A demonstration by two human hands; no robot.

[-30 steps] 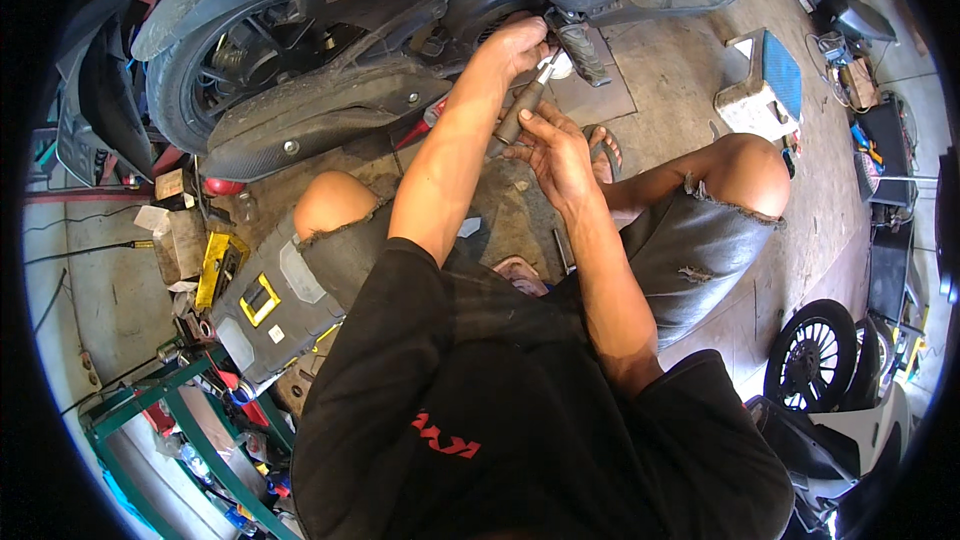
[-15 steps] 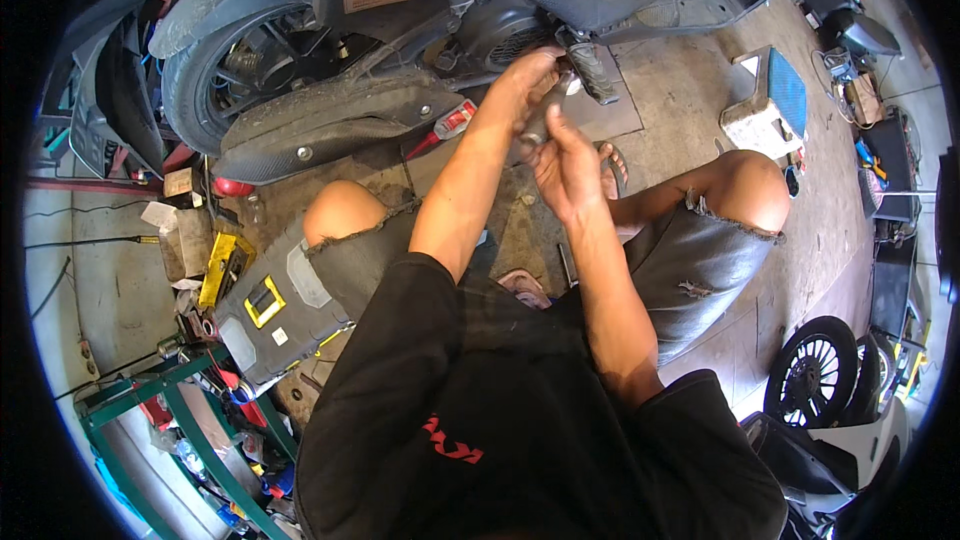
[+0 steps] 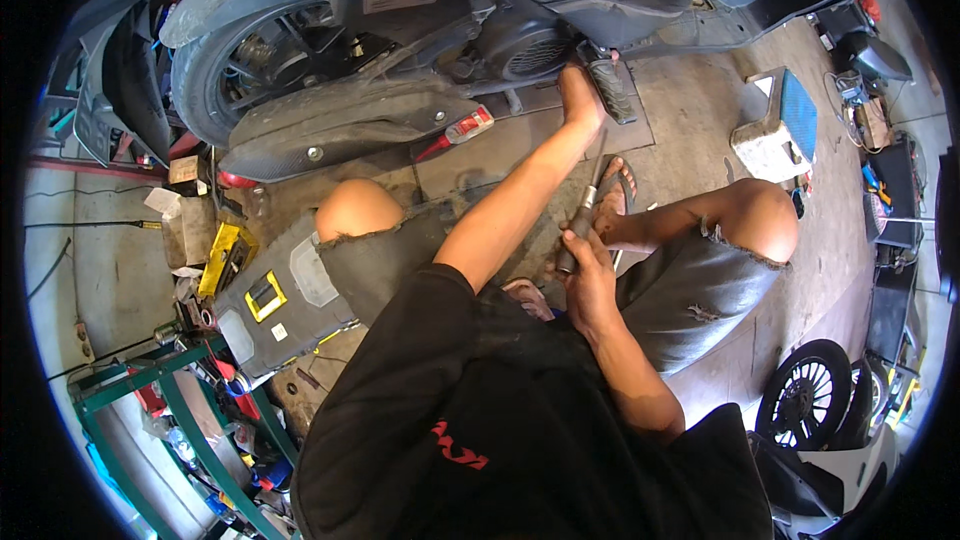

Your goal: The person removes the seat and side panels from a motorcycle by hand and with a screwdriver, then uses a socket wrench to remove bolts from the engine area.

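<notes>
Black plastic panels and scuffed casings make up the scooter (image 3: 400, 30), which spans the far side of the view. On the person's side of the scooter, nearest its wheel (image 3: 190, 90) end, is a hard grey tool case (image 3: 300, 325). Jutting from the scooter toward the person is a ribbed footrest (image 3: 608, 88); it looks stiff, and its ribs should give a fair hold. The left hand (image 3: 580, 100) is up at the scooter, just beside that footrest, its fingers too hidden to tell whether they close on anything. The right hand (image 3: 592, 280) is well apart from the scooter, on the person's side, fingers wrapped around a screwdriver (image 3: 577, 227) whose shaft points toward the scooter. It should be light, rigid and hard to break; the thin shaft looks slick, so the thick handle is the place to grip.
</notes>
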